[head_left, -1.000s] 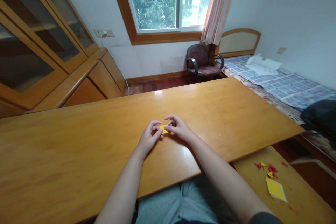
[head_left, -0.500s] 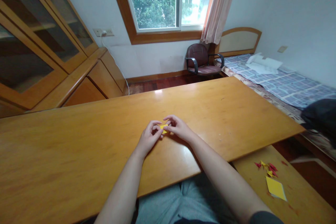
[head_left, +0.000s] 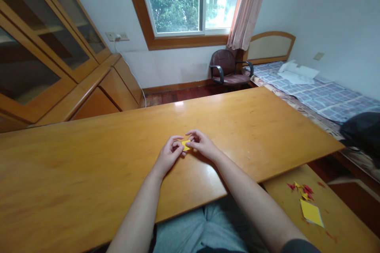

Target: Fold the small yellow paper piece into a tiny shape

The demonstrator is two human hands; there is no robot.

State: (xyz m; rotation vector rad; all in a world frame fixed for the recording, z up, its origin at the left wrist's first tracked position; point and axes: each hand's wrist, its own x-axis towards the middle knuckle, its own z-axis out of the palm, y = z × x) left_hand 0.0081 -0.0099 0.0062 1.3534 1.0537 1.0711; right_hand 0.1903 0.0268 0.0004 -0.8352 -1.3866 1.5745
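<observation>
Both of my hands meet over the middle of a long wooden table (head_left: 89,158). A small yellow piece of paper (head_left: 186,144) sits between them, low on the tabletop. My left hand (head_left: 168,154) pinches its left side with curled fingers. My right hand (head_left: 202,144) pinches its right side, fingertips pressed together on the paper. Most of the paper is hidden by my fingers.
A lower wooden surface at the right holds a yellow paper sheet (head_left: 311,212) and small red and yellow paper pieces (head_left: 303,190). A bed (head_left: 326,97) and a dark bag (head_left: 360,130) lie to the right, an office chair (head_left: 227,69) beyond the table, cabinets (head_left: 44,59) at the left.
My fingers have shifted slightly on the yellow paper; both hands stay in the same spot on the table.
</observation>
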